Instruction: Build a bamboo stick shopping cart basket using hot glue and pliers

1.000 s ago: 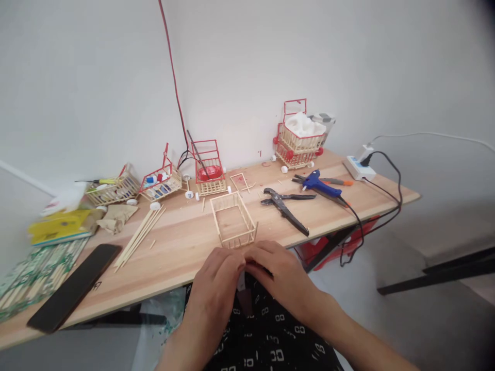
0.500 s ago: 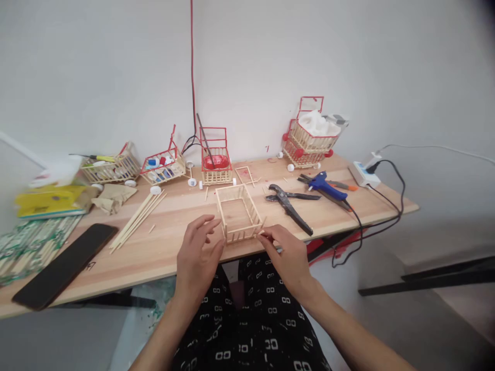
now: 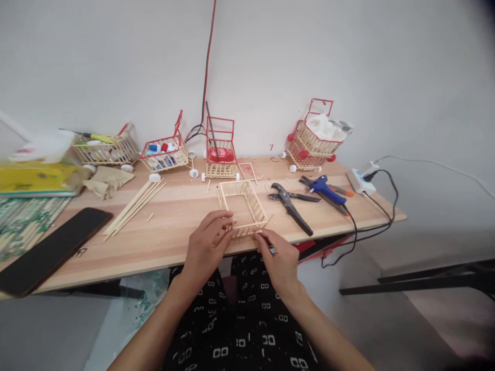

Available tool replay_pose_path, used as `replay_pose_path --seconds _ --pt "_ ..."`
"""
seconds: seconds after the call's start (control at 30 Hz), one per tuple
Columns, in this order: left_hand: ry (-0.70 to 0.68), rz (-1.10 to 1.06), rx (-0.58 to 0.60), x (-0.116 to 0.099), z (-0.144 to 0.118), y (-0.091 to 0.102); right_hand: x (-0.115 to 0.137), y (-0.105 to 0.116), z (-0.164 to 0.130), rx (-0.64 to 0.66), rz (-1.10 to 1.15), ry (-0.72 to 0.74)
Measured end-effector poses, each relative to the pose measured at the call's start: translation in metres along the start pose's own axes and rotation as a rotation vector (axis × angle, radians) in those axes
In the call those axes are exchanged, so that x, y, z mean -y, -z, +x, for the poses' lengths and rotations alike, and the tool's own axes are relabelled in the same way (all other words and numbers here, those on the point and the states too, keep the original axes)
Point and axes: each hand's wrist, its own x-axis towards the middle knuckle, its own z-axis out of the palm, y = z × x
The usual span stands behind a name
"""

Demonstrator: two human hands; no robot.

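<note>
L hand (image 3: 205,243) has moved in onto stick frame (image 3: 249,225) nr table (image 3: 166,245) edge, gripping near-L corner, prob. to steady it; R hand (image 3: 280,256) pinches short stick (image 3: 257,233) by near-R corner, prob. for control.

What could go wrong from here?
The thin stick frame could shift or crack if the left hand presses its near corner.
The small stick at the right hand might drop off the table.
The cord of the glue gun dangles below the edge; a snag might pull it.
</note>
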Motion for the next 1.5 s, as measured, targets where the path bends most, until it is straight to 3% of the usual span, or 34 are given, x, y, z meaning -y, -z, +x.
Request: replay_pose_path --seconds 0.73,1.5 --pt "-0.043 0.027 0.010 -0.004 0.001 0.000 0.004 -0.006 0.004 -0.020 -0.221 0.097" --pt "-0.066 0.043 0.018 -0.004 0.004 -0.001 0.011 -0.006 0.009 0.060 -0.199 -0.039"
